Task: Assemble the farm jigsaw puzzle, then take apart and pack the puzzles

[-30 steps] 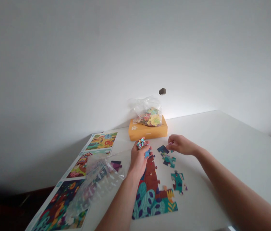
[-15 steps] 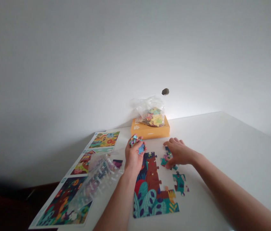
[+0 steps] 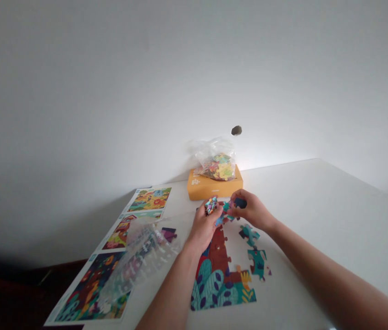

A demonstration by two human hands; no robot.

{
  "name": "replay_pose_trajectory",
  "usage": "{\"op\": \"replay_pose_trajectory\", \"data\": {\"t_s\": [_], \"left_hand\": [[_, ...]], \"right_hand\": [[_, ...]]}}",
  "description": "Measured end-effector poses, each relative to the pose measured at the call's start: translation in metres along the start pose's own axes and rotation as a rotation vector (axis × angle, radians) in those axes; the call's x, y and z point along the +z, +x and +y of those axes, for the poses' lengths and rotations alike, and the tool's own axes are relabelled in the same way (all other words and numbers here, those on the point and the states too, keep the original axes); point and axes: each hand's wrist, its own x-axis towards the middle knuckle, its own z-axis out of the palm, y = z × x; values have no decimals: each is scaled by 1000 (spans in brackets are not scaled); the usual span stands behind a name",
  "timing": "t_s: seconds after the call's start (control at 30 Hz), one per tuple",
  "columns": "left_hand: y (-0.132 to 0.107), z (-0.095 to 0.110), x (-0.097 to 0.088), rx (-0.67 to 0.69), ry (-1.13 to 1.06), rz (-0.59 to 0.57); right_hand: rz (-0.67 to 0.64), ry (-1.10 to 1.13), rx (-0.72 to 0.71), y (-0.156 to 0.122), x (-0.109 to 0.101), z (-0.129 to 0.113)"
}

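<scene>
My left hand (image 3: 203,227) is closed around a stack of small puzzle pieces (image 3: 211,206), above the upper part of a partly joined jigsaw puzzle (image 3: 211,284). Close beside it, my right hand (image 3: 251,211) pinches several teal and dark blue puzzle pieces (image 3: 229,208), held up near the left hand's stack. Both hands hide the puzzle's top edge. To the right of the joined part lie a loose teal piece (image 3: 249,234) and a second teal cluster (image 3: 257,263) with a small pale piece at its edge.
An orange box (image 3: 214,189) stands against the wall with a clear bag of puzzle pieces (image 3: 219,167) on top. At left, a printed picture sheet (image 3: 125,256) lies partly under a crumpled plastic bag (image 3: 139,261). A purple piece (image 3: 169,234) lies beside that bag.
My right hand has lifted puzzle pieces off the table and brought them up and left to my left hand. My left hand has shifted slightly right with its stack.
</scene>
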Motion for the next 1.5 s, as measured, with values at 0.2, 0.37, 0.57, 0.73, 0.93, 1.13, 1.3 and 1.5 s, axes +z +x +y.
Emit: {"op": "replay_pose_trajectory", "data": {"t_s": [0.2,0.37,0.57,0.73,0.93,1.13,1.3,1.5], "left_hand": [[-4,-1,9,-9,-40,-54],[2,1,4,83,-18,42],[-4,2,4,6,-76,-125],[-7,2,8,-29,-59,-88],[5,8,-4,107,-197,161],[9,7,-12,124,-192,200],[7,6,-6,75,-78,180],[0,11,3,14,35,3]], "right_hand": [[93,97,-186,-3,11,0],[417,-45,-124,0,3,6],[206,50,-190,-3,10,-4],[191,-549,-175,-15,0,-15],[-238,-1017,219,-30,-21,-6],[-186,-860,114,-23,-3,-8],[26,-276,-13,-11,10,-2],[139,-178,-53,-11,30,5]]}}
